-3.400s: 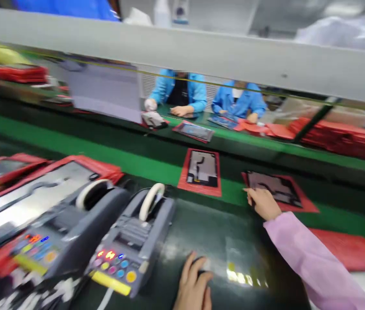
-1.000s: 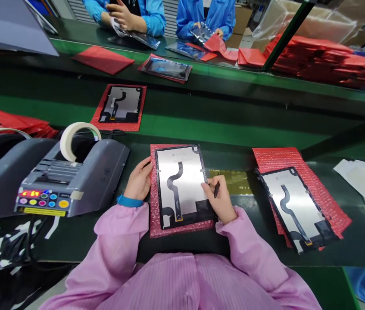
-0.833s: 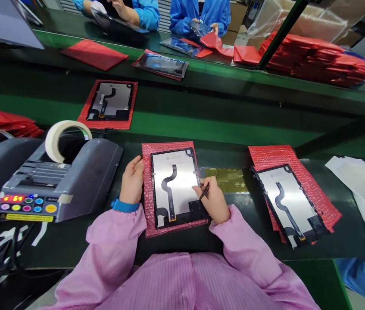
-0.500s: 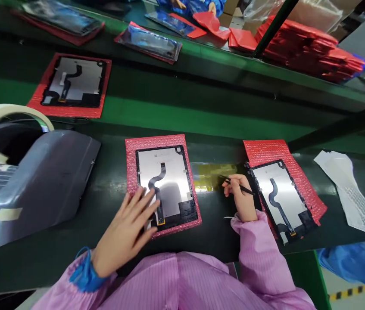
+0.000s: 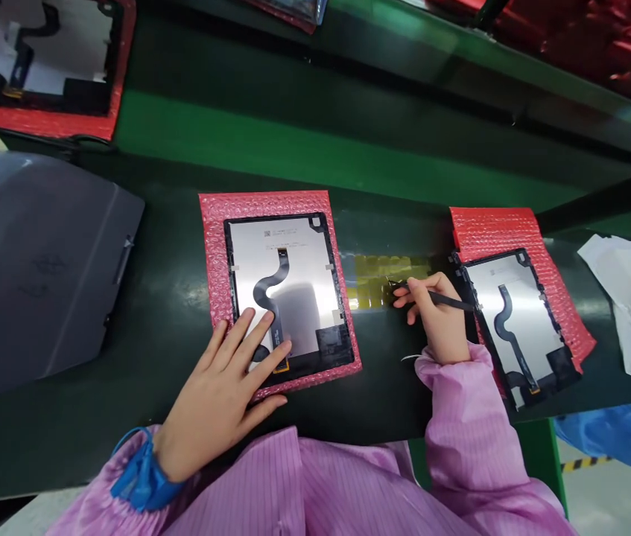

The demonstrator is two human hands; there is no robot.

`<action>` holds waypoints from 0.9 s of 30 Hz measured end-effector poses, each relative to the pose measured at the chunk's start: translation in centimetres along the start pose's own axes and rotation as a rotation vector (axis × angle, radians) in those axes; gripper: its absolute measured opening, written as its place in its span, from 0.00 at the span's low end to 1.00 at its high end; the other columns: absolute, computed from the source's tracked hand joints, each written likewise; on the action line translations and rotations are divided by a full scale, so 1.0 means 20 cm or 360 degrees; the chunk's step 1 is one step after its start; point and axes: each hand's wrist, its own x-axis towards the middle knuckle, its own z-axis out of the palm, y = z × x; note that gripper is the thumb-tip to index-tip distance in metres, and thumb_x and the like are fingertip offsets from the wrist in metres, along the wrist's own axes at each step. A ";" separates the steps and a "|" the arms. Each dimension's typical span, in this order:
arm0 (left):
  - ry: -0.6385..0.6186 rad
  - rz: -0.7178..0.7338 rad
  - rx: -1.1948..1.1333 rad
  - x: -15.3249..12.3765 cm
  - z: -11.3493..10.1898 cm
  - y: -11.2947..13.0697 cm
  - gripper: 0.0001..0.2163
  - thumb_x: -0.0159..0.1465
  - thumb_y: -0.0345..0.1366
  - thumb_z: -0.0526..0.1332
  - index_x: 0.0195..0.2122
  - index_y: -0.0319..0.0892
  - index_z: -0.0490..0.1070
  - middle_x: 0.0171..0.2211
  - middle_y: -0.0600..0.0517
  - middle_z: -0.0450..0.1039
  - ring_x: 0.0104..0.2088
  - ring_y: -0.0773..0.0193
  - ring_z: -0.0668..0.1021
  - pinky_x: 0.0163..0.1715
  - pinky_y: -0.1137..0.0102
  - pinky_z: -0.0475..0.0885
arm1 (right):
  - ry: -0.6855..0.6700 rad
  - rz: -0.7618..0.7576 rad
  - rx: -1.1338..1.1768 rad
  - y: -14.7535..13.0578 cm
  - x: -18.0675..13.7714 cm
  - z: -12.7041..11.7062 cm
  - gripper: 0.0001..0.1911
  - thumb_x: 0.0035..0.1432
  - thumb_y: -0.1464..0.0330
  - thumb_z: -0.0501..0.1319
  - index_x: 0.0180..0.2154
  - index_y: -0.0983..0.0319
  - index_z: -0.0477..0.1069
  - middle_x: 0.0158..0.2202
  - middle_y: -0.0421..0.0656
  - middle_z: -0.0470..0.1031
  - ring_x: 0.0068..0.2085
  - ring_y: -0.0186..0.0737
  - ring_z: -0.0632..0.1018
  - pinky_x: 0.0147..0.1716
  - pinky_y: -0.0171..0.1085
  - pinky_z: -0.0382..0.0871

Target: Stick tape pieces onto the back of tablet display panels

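Note:
My left hand (image 5: 231, 380) lies with fingers spread over the lower left part of a tablet screen panel (image 5: 309, 298). The panel rests back side up on a red bubble-wrap bag (image 5: 214, 260), and a dark wavy flex cable (image 5: 264, 292) runs down its silvery back. In my right hand (image 5: 435, 313) is a pair of black tweezers (image 5: 449, 300), gripped between thumb and fingers. Their tips are at the strip of yellow tape pieces (image 5: 371, 283) stuck to the bench; whether they hold a piece I cannot tell.
Right of my right hand, a second screen panel (image 5: 516, 298) leans over another red bag (image 5: 499, 223). White strips (image 5: 628, 305) lie farther right, near a blue sleeve (image 5: 617, 439). A grey machine (image 5: 41, 268) stands left; a third panel (image 5: 69, 52) sits behind it.
The view has shifted closer and downward, so the back shelf shows less. My right hand stays by the yellow tape with the tweezers; my left stays on the panel.

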 end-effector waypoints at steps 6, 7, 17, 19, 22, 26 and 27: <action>0.0092 0.0046 -0.0102 -0.01 -0.03 0.02 0.31 0.72 0.49 0.60 0.73 0.46 0.57 0.75 0.40 0.53 0.75 0.37 0.54 0.70 0.38 0.54 | -0.0063 -0.0089 0.0269 -0.05 -0.16 0.07 0.23 0.60 0.53 0.71 0.30 0.58 0.62 0.25 0.39 0.81 0.20 0.34 0.80 0.12 0.27 0.63; 0.0109 0.0057 -0.0155 -0.01 -0.05 0.03 0.31 0.73 0.48 0.60 0.73 0.44 0.55 0.74 0.39 0.57 0.75 0.38 0.53 0.70 0.38 0.55 | -0.0146 -0.0065 0.0304 -0.06 -0.22 0.10 0.21 0.61 0.55 0.70 0.30 0.58 0.63 0.25 0.39 0.82 0.20 0.34 0.80 0.12 0.26 0.63; 0.0046 0.0023 -0.0193 -0.04 -0.07 0.07 0.23 0.75 0.38 0.59 0.69 0.40 0.61 0.60 0.46 0.78 0.73 0.49 0.63 0.72 0.44 0.58 | -0.0645 0.0179 0.0330 -0.11 -0.61 0.39 0.14 0.67 0.62 0.67 0.31 0.59 0.68 0.28 0.41 0.84 0.22 0.33 0.81 0.18 0.27 0.72; 0.0054 0.0037 -0.0173 -0.04 -0.06 0.07 0.23 0.75 0.38 0.59 0.69 0.39 0.61 0.60 0.46 0.78 0.73 0.49 0.63 0.72 0.45 0.58 | -0.0648 0.0183 0.0297 -0.10 -0.60 0.39 0.14 0.67 0.62 0.67 0.31 0.59 0.68 0.29 0.42 0.85 0.22 0.34 0.82 0.17 0.27 0.73; 0.0065 0.0050 -0.0182 -0.04 -0.06 0.06 0.23 0.75 0.38 0.59 0.69 0.39 0.61 0.60 0.46 0.78 0.73 0.49 0.63 0.72 0.45 0.57 | -0.0630 0.0212 0.0274 -0.10 -0.61 0.40 0.14 0.65 0.62 0.68 0.31 0.59 0.69 0.30 0.42 0.85 0.24 0.35 0.83 0.17 0.28 0.73; 0.0080 0.0062 -0.0217 -0.04 -0.06 0.06 0.22 0.75 0.38 0.59 0.68 0.40 0.61 0.61 0.47 0.76 0.73 0.50 0.63 0.73 0.45 0.56 | -0.0591 0.0258 0.0249 -0.13 -0.63 0.42 0.14 0.64 0.61 0.70 0.32 0.59 0.69 0.31 0.41 0.85 0.25 0.36 0.84 0.17 0.27 0.73; 0.0075 0.0062 -0.0229 -0.04 -0.07 0.06 0.23 0.75 0.38 0.59 0.68 0.40 0.61 0.62 0.46 0.76 0.73 0.50 0.63 0.73 0.45 0.56 | -0.0571 0.0273 0.0235 -0.14 -0.64 0.43 0.14 0.64 0.60 0.69 0.32 0.59 0.69 0.31 0.41 0.86 0.25 0.36 0.84 0.17 0.27 0.72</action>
